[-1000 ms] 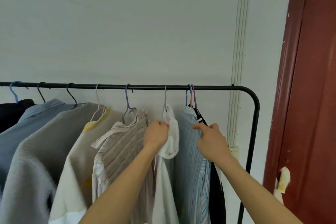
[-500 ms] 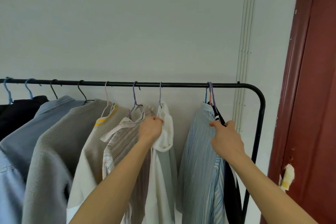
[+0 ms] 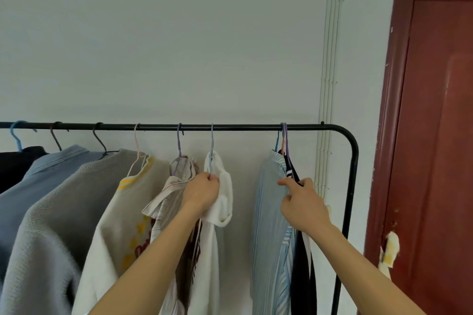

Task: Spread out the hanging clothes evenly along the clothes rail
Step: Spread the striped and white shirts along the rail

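A black clothes rail (image 3: 245, 126) runs across the view and bends down at the right end. Several garments hang from it on hangers. My left hand (image 3: 201, 193) grips the white garment (image 3: 220, 186) just below its hanger. My right hand (image 3: 303, 206) pinches the black garment (image 3: 303, 276), which hangs bunched with a pale blue striped shirt (image 3: 271, 225) near the rail's right end. A wide gap separates the white garment from that bunch. To the left hang a brown striped shirt (image 3: 166, 197), a cream top (image 3: 122, 225), a grey sweater (image 3: 58, 225), a blue shirt (image 3: 30, 181) and a dark garment (image 3: 12, 163).
The rail's right upright (image 3: 349, 212) stands close to a dark red door (image 3: 432, 135) with torn paper near its edge. A pale wall with a vertical cable duct (image 3: 329, 59) lies directly behind the rail.
My right hand has slid the blue striped shirt and black garment right along the rail. My left hand has drawn the white garment left. A gap has opened between them.
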